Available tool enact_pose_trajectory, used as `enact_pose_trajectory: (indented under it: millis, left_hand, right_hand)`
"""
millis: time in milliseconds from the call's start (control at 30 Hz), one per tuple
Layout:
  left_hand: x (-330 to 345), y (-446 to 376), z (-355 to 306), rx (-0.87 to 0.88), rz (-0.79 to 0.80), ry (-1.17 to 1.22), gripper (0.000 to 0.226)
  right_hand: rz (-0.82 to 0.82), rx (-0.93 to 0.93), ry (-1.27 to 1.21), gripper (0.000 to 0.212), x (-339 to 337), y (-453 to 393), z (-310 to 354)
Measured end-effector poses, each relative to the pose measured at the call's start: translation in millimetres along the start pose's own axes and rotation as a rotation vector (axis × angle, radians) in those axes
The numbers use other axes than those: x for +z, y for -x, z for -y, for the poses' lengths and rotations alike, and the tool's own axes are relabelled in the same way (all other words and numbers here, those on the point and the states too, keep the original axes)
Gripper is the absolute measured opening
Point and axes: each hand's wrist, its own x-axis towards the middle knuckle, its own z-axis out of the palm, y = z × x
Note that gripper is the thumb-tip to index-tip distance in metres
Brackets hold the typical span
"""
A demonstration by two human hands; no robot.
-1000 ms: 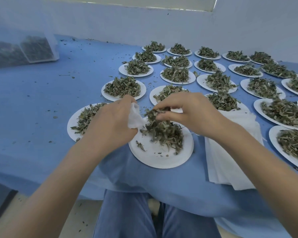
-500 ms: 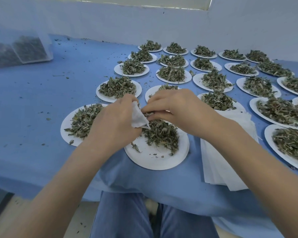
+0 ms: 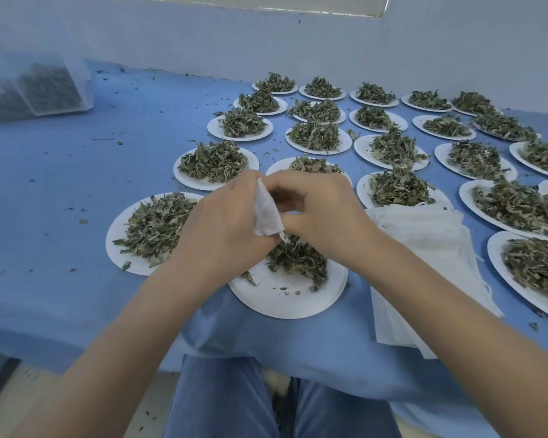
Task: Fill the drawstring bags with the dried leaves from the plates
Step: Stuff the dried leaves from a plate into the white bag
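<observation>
Left hand [image 3: 225, 229] grip pinching small white drawstring bag [image 3: 266, 213] by its mouth; right hand [image 3: 317, 210] grip curled at the opening, pushing dried leaves [image 3: 298, 260] in. Bag held just above near plate [image 3: 285, 298] at desk [image 3: 76, 184] edge. Likely thin, limp, near weightless; leaves brittle, shed crumbs. Best held by rim, kept open over plate. Spare bags [image 3: 424, 263] right of plate
</observation>
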Motion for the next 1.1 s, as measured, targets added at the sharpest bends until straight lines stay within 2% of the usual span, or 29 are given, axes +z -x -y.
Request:
enact_pose_trajectory:
  millis: [100, 167, 200, 367, 433, 533, 633, 767, 867, 933, 1000, 1100]
  left_hand:
    - [-3, -1, 3, -0.002, 0.003, 0.011, 0.042]
    - [-3, -2, 5, -0.003, 0.014, -0.012, 0.049]
    - [-3, -2, 6, 0.004, 0.016, -0.028, 0.05]
    - [1, -3, 1, 0.019, 0.037, -0.019, 0.048]
    - [3, -2, -2, 0.015, 0.043, -0.033, 0.046]
    - [6, -2, -5, 0.055, 0.068, -0.029, 0.045]
    - [4, -3, -1, 0.05, 0.092, 0.011, 0.051]
    - [-5, -3, 11, 0.029, 0.071, 0.029, 0.073]
    - [-10, -1, 17, 0.021, 0.045, -0.003, 0.07]
    - [-13, 1, 19, 0.015, 0.038, -0.063, 0.066]
    - [-15, 3, 20, 0.013, 0.034, -0.125, 0.061]
    - [-17, 4, 19, 0.031, 0.054, -0.163, 0.051]
  right_hand:
    - [0.213, 0.049, -0.121, 0.027, -6, 0, -3]
    - [0.347, 0.051, -0.09, 0.028, -14, -2, -6]
    - [0.354, 0.036, -0.024, 0.029, -16, -3, -7]
    - [0.038, -0.207, 0.302, 0.019, -4, -3, -6]
    - [0.045, -0.185, 0.323, 0.02, 1, -5, -5]
    - [0.213, -0.089, 0.395, 0.015, 0, -8, -7]
    - [0.316, -0.079, 0.313, 0.018, -10, -8, -7]
    - [0.298, -0.063, 0.118, 0.02, -22, -6, -6]
    - [0.179, -0.011, -0.045, 0.025, -26, -4, -3]
    - [0.051, 0.013, -0.087, 0.02, -27, -2, -8]
    - [0.026, 0.056, 0.094, 0.015, -29, -1, -15]
    - [0.316, 0.142, 0.546, 0.038, -27, 2, -27]
